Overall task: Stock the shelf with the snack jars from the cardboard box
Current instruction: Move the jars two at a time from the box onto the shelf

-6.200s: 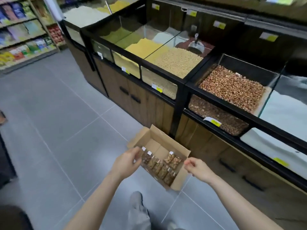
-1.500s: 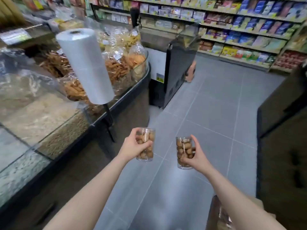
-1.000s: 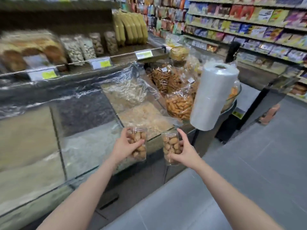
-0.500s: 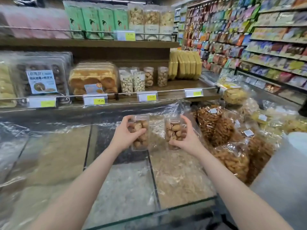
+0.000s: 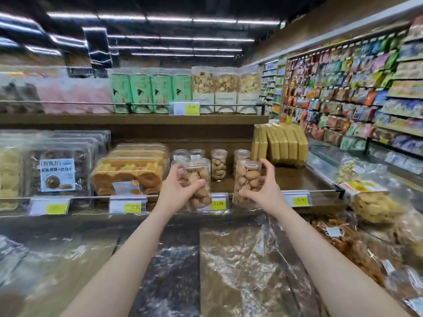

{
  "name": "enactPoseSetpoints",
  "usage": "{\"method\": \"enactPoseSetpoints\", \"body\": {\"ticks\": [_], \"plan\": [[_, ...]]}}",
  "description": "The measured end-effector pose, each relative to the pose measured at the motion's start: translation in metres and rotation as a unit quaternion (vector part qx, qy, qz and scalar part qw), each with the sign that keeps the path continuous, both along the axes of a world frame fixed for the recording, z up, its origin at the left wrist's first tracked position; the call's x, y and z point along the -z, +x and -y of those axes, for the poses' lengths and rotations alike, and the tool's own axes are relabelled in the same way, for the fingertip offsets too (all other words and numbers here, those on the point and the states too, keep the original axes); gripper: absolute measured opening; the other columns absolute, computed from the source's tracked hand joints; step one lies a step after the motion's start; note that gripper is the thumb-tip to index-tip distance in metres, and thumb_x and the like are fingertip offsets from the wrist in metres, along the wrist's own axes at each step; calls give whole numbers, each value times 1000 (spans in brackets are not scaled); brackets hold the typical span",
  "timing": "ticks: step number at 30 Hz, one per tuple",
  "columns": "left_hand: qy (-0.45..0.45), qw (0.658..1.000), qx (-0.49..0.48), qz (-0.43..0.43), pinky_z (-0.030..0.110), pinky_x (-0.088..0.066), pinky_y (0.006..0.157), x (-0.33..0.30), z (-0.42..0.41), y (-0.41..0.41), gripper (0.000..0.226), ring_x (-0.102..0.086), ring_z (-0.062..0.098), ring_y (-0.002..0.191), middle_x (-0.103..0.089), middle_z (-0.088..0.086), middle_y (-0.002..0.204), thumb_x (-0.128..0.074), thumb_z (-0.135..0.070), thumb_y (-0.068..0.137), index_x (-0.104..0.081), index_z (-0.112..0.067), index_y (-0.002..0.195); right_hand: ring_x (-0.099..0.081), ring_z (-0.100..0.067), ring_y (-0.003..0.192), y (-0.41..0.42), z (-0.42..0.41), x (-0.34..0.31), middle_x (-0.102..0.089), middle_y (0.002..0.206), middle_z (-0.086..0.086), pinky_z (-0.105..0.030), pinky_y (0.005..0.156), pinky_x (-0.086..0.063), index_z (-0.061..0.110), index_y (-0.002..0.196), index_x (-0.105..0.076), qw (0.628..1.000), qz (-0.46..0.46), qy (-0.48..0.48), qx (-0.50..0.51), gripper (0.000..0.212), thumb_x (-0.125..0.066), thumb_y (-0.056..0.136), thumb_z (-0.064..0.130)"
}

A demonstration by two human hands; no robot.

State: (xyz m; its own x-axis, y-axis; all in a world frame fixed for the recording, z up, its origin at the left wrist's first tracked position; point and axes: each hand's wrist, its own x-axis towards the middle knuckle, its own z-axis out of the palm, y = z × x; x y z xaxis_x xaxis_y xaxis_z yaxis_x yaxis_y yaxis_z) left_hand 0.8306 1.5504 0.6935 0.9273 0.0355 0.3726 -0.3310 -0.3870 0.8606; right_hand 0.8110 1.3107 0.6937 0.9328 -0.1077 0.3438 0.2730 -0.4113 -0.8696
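Note:
My left hand (image 5: pixel 177 191) grips a clear snack jar (image 5: pixel 201 193) of brown biscuits, held upright. My right hand (image 5: pixel 263 191) grips a second clear snack jar (image 5: pixel 246 177) of the same kind. Both jars hover just in front of the wooden shelf (image 5: pixel 302 181), at its front rail. On that shelf behind them stand several similar small jars (image 5: pixel 218 164). The cardboard box is out of view.
Yellow biscuit packs (image 5: pixel 130 175) sit left of the jars and tan flat packets (image 5: pixel 281 145) right. A glass-covered bulk counter (image 5: pixel 229 259) lies under my arms. Bagged snacks (image 5: pixel 370 207) pile up at the right. An upper shelf holds green bags (image 5: pixel 151 90).
I have turned from the box on the floor to the shelf. Both hands have risen and reached forward with the jars, now level with the shelf's front rail.

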Motion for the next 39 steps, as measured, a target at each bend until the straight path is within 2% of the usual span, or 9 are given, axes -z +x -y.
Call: {"method": "enactPoseSetpoints", "body": {"ticks": [3, 8, 13, 16, 20, 24, 30, 34, 39], "plan": [[-11, 999, -22, 32, 29, -50, 87, -25, 2, 28, 62, -61, 11, 94, -62, -1, 115, -79, -38, 71, -45, -27, 122, -56, -3, 86, 37, 5, -19, -49, 94, 17, -26, 83, -43, 34, 139, -16, 1000, 22, -17, -4, 99, -82, 68, 13], [-28, 998, -31, 50, 17, -46, 78, -37, -2, 66, 66, -56, -3, 94, -60, -4, 115, -79, -33, 72, -44, -22, 127, -54, -17, 113, 99, 0, -13, -50, 126, -4, -34, 100, -44, 39, 133, -17, 998, 34, -42, -27, 96, -81, 67, 11], [-26, 998, -39, 47, 38, -52, 93, -23, -12, 91, 67, -60, 12, 103, -62, -1, 115, -80, -35, 70, -44, -24, 125, -53, -22, 117, 148, -12, 20, -50, 128, -7, -36, 100, -44, 40, 132, -14, 998, -2, -62, -18, 98, -82, 66, 11], [-33, 996, -45, 64, 32, -52, 89, -18, -12, 95, 50, -61, 7, 95, -58, -16, 100, -80, -24, 73, -45, -37, 106, -55, -24, 113, 168, -20, 39, -53, 124, -9, -39, 99, -45, 37, 131, -15, 997, -25, -79, -7, 100, -84, 63, 11], [-31, 997, -36, 67, 28, -52, 87, -12, -10, 93, 58, -58, 0, 96, -52, -24, 101, -78, -23, 74, -41, -30, 117, -57, -23, 104, 178, -21, 49, -57, 118, -9, -34, 91, -46, 34, 127, -17, 993, -34, -110, -4, 97, -84, 61, 9], [-31, 998, -24, 52, 34, -54, 88, -12, -6, 90, 61, -62, 10, 99, -59, -11, 106, -78, -27, 74, -40, -26, 122, -57, -22, 104, 169, -16, 40, -57, 111, -4, -30, 90, -43, 28, 129, -20, 989, -51, -134, -33, 90, -82, 65, 14], [-44, 998, 15, 39, 36, -54, 90, -15, 18, 83, 66, -62, 11, 102, -61, -2, 114, -79, -25, 73, -36, -28, 122, -43, -10, 126, 122, 0, -2, -47, 138, 1, -33, 107, -37, 23, 135, -39, 993, -17, -75, -92, 73, -78, 73, 28], [-43, 996, 64, 36, 16, -52, 76, -18, 51, 75, 64, -60, 1, 94, -58, -8, 105, -78, -20, 75, -33, -29, 119, -55, -5, 112, 84, 1, -5, -59, 120, 9, -29, 99, -47, 26, 126, -49, 974, -89, -78, -194, 65, -80, 69, 29], [-18, 987, 158, 17, 31, -54, 89, -9, 89, 78, 69, -62, 7, 103, -61, -5, 115, -77, -30, 74, -36, -25, 129, -64, -8, 96, 75, 17, 6, -67, 105, 8, -18, 78, -49, 25, 112, -55, 991, -75, -60, -97, 64, -84, 56, 37]]}}
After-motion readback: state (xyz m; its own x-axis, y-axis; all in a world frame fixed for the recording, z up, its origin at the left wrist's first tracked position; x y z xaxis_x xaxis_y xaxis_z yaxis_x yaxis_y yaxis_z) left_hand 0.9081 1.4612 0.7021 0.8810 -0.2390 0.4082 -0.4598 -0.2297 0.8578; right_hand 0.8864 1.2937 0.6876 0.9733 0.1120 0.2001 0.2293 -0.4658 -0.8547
